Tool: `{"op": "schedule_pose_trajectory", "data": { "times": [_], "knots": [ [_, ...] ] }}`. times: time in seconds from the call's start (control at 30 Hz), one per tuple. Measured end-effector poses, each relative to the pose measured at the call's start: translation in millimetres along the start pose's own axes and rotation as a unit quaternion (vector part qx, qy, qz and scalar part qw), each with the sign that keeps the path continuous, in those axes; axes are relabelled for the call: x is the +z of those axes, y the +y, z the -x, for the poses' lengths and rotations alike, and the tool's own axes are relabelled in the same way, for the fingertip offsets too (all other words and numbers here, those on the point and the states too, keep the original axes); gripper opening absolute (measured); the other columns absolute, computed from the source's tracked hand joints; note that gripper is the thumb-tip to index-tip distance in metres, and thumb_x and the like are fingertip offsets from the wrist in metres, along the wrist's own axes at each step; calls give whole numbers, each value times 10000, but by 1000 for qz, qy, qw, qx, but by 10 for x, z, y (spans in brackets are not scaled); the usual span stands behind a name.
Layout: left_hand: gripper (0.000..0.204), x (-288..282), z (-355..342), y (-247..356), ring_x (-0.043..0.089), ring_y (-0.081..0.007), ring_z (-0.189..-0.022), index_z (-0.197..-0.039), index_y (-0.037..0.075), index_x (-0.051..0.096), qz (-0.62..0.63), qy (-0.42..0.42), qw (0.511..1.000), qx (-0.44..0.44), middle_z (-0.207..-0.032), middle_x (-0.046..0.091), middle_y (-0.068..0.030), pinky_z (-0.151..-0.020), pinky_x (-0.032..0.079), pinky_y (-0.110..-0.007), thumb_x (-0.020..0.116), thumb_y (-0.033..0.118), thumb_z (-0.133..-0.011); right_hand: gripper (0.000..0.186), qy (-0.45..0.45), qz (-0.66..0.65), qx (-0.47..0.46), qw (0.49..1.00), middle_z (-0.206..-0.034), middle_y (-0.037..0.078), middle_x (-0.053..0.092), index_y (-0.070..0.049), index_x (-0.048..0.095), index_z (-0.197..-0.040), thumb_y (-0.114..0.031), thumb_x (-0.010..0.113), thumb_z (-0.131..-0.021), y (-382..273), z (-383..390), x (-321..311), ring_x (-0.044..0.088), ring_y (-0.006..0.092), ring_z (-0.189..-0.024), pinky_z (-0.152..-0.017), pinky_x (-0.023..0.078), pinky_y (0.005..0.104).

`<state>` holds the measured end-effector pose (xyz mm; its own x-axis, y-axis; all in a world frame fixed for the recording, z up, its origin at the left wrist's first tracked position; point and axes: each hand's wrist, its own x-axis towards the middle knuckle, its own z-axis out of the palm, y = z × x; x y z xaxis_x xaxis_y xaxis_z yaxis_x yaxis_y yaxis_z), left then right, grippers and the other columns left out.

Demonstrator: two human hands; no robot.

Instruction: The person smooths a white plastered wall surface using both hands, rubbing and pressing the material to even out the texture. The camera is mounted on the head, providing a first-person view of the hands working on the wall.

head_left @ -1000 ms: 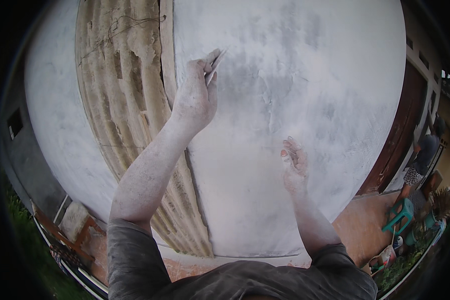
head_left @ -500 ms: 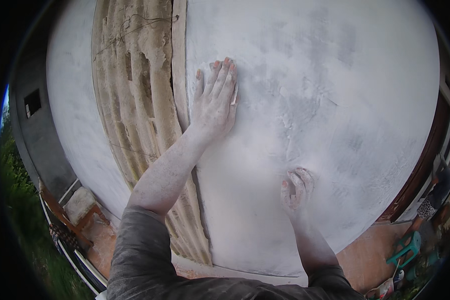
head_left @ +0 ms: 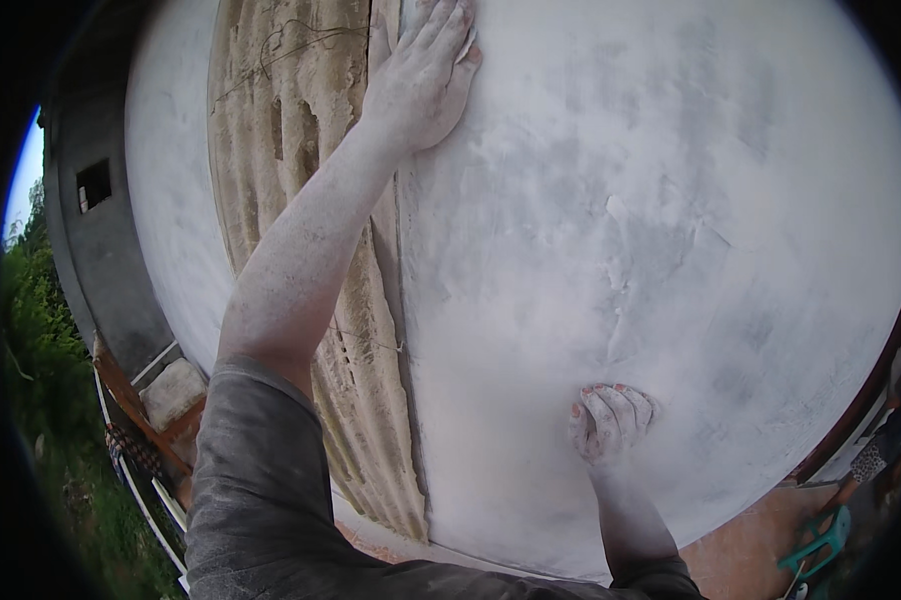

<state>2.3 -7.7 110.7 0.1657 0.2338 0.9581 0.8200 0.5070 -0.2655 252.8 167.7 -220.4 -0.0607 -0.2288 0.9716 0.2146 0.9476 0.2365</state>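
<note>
My left hand (head_left: 421, 80) presses flat near the top of the white plastered wall (head_left: 731, 200), at its border with the rough, fluted beige strip (head_left: 271, 160). A thin, whitish flat sheet (head_left: 468, 45) shows under its fingers. Lower right, my right hand (head_left: 611, 420) is by the wall with fingers loosely curled and nothing visible in them. Pale dust coats both hands and forearms, and haze hangs around the right hand. The wall's surface has grey patches and a ragged vertical mark (head_left: 616, 260).
A grey wall (head_left: 111, 260) with a small opening stands at left beside greenery (head_left: 41, 300). A wooden chair (head_left: 146, 420) with a pale object is at lower left. A teal plastic stool (head_left: 816, 540) is at lower right, near a partly visible person (head_left: 886, 440).
My left hand has turned flat onto the wall and moved higher. My right hand sits lower in the picture, as the view has shifted. Haze has appeared around it.
</note>
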Motion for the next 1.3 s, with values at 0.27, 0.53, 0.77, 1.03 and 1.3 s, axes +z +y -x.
{"op": "schedule_pose_trajectory", "data": {
  "times": [0.27,0.53,0.77,1.03,1.3],
  "knots": [
    [617,212,849,278,201,-297,-1599,-1662,93,226,-85,4,996,-13,-1705,294,-115,-1289,115,-591,399,296,-1105,100,-12,-13,9,1000,-1000,-6,717,-153,716,-1007,-230,696,-946,12,8,-33,641,242,-975,-921,431,451],
    [631,34,-171,374,177,-300,-1607,-1673,132,210,42,-20,998,-50,-1725,250,-106,-1283,75,-594,435,258,-1098,78,-35,-7,14,999,-991,-5,718,-146,691,-983,-192,711,-924,-25,-4,-41,640,239,-961,-918,436,443],
    [611,91,397,518,227,-325,-1587,-1647,115,261,-8,-7,998,69,-1694,301,-114,-1275,134,-605,454,210,-1074,103,-17,-18,4,1000,-984,3,721,-143,691,-992,-131,728,-897,-60,-118,-80,643,243,-929,-920,447,426],
    [603,174,798,868,245,-329,-1582,-1643,67,257,-5,-18,1000,0,-1699,300,-130,-1290,148,-559,425,285,-1108,81,-29,-21,30,999,-958,-26,719,-177,700,-976,-181,717,-898,-102,-60,-50,628,223,-959,-909,425,427],
    [600,149,-691,240,240,-325,-1587,-1622,20,285,19,81,996,-20,-1694,295,-178,-1290,144,-552,398,284,-1096,71,-35,-25,10,999,-955,-43,718,-193,710,-951,-215,715,-884,-120,-6,27,627,210,-953,-922,402,435]
  ]
}}
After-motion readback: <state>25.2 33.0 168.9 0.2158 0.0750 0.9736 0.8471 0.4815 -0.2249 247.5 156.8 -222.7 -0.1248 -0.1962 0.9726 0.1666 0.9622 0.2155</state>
